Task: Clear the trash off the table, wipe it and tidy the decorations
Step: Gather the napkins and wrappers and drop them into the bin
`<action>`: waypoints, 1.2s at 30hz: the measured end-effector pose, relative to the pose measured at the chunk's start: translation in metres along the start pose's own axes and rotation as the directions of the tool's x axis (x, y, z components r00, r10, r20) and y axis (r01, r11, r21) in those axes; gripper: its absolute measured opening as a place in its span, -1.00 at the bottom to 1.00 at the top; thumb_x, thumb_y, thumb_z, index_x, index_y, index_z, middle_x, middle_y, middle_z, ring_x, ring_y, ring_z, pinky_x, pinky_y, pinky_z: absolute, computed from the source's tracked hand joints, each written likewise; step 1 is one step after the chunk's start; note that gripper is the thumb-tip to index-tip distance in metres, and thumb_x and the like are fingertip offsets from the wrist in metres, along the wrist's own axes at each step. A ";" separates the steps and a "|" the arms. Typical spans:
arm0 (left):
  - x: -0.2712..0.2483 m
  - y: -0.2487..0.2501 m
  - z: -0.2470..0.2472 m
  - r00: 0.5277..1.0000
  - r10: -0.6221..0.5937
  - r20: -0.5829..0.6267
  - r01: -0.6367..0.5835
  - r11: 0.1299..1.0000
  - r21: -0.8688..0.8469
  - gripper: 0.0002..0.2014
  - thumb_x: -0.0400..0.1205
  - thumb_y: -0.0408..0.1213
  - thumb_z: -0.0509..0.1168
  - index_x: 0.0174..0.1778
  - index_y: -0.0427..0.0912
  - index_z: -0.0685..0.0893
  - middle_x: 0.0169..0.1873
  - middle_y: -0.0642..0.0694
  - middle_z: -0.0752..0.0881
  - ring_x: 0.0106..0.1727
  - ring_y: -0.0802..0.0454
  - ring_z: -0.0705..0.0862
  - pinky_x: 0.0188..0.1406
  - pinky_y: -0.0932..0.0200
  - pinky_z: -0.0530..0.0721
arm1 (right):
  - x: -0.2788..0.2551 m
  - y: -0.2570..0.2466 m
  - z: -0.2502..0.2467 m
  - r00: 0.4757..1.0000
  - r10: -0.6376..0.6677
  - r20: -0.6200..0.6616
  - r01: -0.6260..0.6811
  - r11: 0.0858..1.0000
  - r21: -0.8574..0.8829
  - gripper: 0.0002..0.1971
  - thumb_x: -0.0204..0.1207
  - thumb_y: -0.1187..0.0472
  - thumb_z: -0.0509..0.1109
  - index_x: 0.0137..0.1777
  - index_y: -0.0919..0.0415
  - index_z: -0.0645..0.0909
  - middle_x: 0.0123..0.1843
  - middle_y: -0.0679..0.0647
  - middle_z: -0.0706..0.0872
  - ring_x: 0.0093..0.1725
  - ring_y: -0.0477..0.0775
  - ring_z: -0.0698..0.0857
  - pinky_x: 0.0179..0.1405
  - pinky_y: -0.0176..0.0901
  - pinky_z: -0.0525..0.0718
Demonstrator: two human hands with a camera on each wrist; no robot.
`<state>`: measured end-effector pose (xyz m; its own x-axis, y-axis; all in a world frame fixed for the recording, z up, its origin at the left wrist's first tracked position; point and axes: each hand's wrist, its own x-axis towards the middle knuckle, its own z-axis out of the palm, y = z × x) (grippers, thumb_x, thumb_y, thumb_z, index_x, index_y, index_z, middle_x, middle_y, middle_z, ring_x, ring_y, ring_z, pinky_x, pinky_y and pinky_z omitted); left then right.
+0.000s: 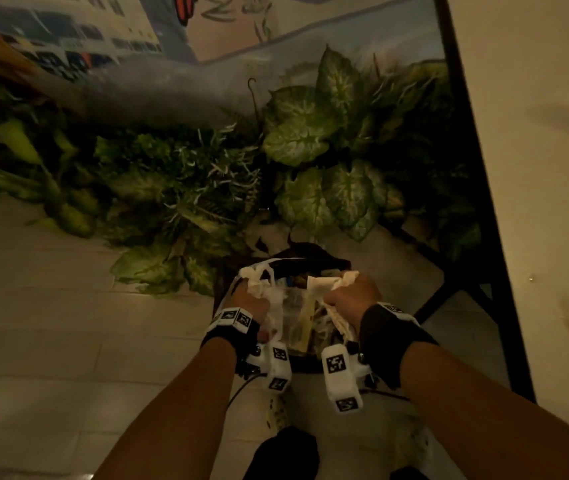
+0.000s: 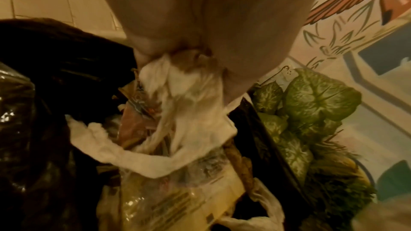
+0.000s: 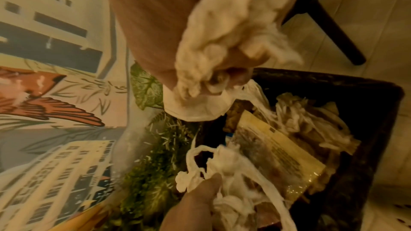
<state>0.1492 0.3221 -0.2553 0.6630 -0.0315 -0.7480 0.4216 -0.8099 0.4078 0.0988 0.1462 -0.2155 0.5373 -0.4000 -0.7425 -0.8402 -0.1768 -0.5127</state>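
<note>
A white plastic bag [image 1: 295, 315] full of trash hangs in the mouth of a bin with a black liner [image 1: 314, 258] on the floor. A yellow printed wrapper [image 3: 278, 150] and crumpled tissue show inside the bag. My left hand [image 1: 248, 296] grips the bag's bunched left handle [image 2: 189, 94]. My right hand [image 1: 349, 293] grips the bunched right handle [image 3: 233, 32]. The two fists are a little apart and hold the bag's mouth open. The right wrist view also shows the left hand [image 3: 195, 199] on its handle.
The pale table [image 1: 535, 202] with stains runs along the right, its black legs [image 1: 466, 168] standing close beside the bin. Leafy green plants [image 1: 304, 133] crowd the floor just behind the bin, below a painted wall [image 1: 68, 36]. Pale floor tiles [image 1: 51, 306] lie to the left.
</note>
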 end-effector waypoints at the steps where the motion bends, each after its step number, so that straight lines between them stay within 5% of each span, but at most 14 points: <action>1: 0.004 -0.003 0.003 0.999 0.009 0.039 -0.012 0.998 0.069 -0.56 0.67 -0.06 0.18 0.48 -0.02 0.43 0.43 -0.07 0.49 0.40 -0.18 0.50 0.30 0.04 0.48 | 0.008 0.003 0.007 1.000 0.019 -0.008 -0.019 1.000 -0.009 -0.64 0.33 0.33 0.50 0.15 0.32 0.60 0.11 0.19 0.71 0.14 0.26 0.69 0.14 0.04 0.69; 6: 0.004 -0.011 0.005 0.979 0.019 0.204 -0.057 0.982 0.180 -0.50 0.71 -0.17 0.18 0.57 -0.21 0.30 0.54 -0.20 0.38 0.52 -0.19 0.40 0.44 0.05 0.38 | 0.034 0.005 0.035 0.999 0.041 -0.031 -0.042 0.998 -0.038 -0.62 0.42 0.34 0.45 0.24 0.34 0.58 0.28 0.30 0.65 0.27 0.34 0.62 0.33 0.17 0.59; 10: 0.000 -0.018 -0.001 0.977 0.041 0.207 -0.087 0.972 0.217 -0.55 0.71 -0.13 0.17 0.51 -0.18 0.40 0.48 -0.17 0.46 0.46 -0.18 0.46 0.45 0.05 0.42 | 0.056 0.009 0.052 0.999 -0.004 0.051 0.012 0.987 -0.158 -0.47 0.48 0.17 0.43 0.45 0.23 0.47 0.43 0.21 0.54 0.37 0.27 0.56 0.32 -0.05 0.56; 13: -0.004 -0.020 -0.012 0.986 0.033 0.164 -0.065 0.979 0.195 -0.78 0.69 -0.21 0.18 0.20 -0.14 0.62 0.37 -0.25 0.57 0.36 -0.23 0.55 0.32 0.01 0.53 | 0.064 0.018 0.059 0.986 0.077 0.148 -0.052 0.985 -0.162 -0.14 0.40 -0.11 0.47 0.64 0.03 0.15 0.62 0.11 0.31 0.49 0.27 0.44 0.29 -0.13 0.49; 15: -0.005 -0.023 -0.018 0.998 0.010 0.056 -0.015 0.995 0.096 -0.87 0.65 -0.29 0.21 0.01 -0.12 0.65 0.21 -0.23 0.65 0.30 -0.22 0.58 0.18 0.12 0.56 | 0.066 0.022 0.057 0.976 0.139 0.166 -0.117 0.984 -0.136 0.00 0.26 -0.27 0.47 0.65 -0.13 0.03 0.66 0.11 0.23 0.49 0.35 0.42 0.38 0.12 0.54; 18: -0.007 -0.017 -0.029 0.997 -0.006 -0.076 0.005 1.000 -0.018 -0.90 0.63 -0.33 0.23 -0.20 -0.13 0.58 -0.30 0.03 0.54 0.02 -0.06 0.60 -0.11 0.28 0.46 | 0.054 0.015 0.041 0.982 0.112 0.149 -0.092 0.987 -0.132 -0.24 0.49 -0.16 0.35 0.63 -0.03 0.14 0.62 0.12 0.30 0.48 0.33 0.44 0.42 0.20 0.52; 22: -0.028 0.016 -0.052 0.986 0.037 -0.165 -0.041 0.999 -0.020 -0.76 0.60 -0.30 0.28 0.14 -0.26 0.70 0.08 -0.19 0.71 0.14 -0.16 0.64 -0.02 0.21 0.51 | 0.016 -0.017 0.007 0.987 -0.013 0.160 0.037 0.988 -0.149 -0.57 0.59 0.06 0.34 0.41 0.21 0.52 0.45 0.16 0.54 0.39 0.24 0.54 0.40 0.03 0.52; 26: -0.054 0.056 -0.072 0.955 0.130 -0.265 -0.151 0.987 -0.062 -0.86 0.55 -0.32 0.31 -0.05 -0.20 0.75 -0.04 -0.21 0.77 0.01 -0.18 0.70 -0.05 0.10 0.66 | -0.036 -0.047 -0.032 0.949 -0.141 0.282 0.179 0.978 -0.111 -0.89 0.56 0.19 0.37 0.05 0.12 0.66 0.09 0.13 0.69 0.12 0.18 0.70 0.17 0.13 0.72; 30: -0.096 0.118 -0.087 0.905 0.234 -0.355 -0.294 0.948 -0.124 -0.92 0.50 -0.23 0.32 -0.22 -0.06 0.74 -0.25 -0.15 0.78 -0.15 -0.16 0.75 -0.06 -0.14 0.77 | -0.100 -0.061 -0.106 0.876 -0.326 0.356 0.403 0.900 -0.168 -0.88 0.52 0.28 0.36 -0.04 0.04 0.66 -0.16 -0.04 0.69 -0.10 0.05 0.71 -0.07 -0.05 0.71; 33: -0.134 0.176 -0.084 0.862 0.342 -0.374 -0.426 0.889 -0.170 -0.95 0.44 -0.18 0.35 -0.30 0.01 0.71 -0.29 -0.10 0.78 -0.15 -0.13 0.76 -0.04 -0.20 0.77 | -0.141 -0.060 -0.183 0.809 -0.448 0.382 0.568 0.762 -0.309 -0.85 0.50 0.23 0.34 -0.02 -0.02 0.67 -0.09 -0.11 0.68 -0.11 -0.08 0.67 -0.10 -0.25 0.63; 36: -0.177 0.238 -0.062 0.798 0.489 -0.352 -0.565 0.810 -0.157 -0.91 0.49 -0.25 0.38 -0.33 0.00 0.70 -0.31 -0.12 0.78 -0.15 -0.14 0.77 -0.03 -0.22 0.76 | -0.164 -0.044 -0.271 0.799 -0.514 0.312 0.598 0.736 -0.317 -0.85 0.50 0.29 0.36 0.01 0.08 0.69 -0.03 -0.05 0.73 -0.27 -0.22 0.65 -0.32 -0.51 0.54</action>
<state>0.1708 0.1718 0.0063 0.9530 -0.2147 -0.2138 0.0643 -0.5460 0.8353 0.0276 -0.0242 0.0453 0.8844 0.0516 -0.4639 -0.3211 -0.6543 -0.6847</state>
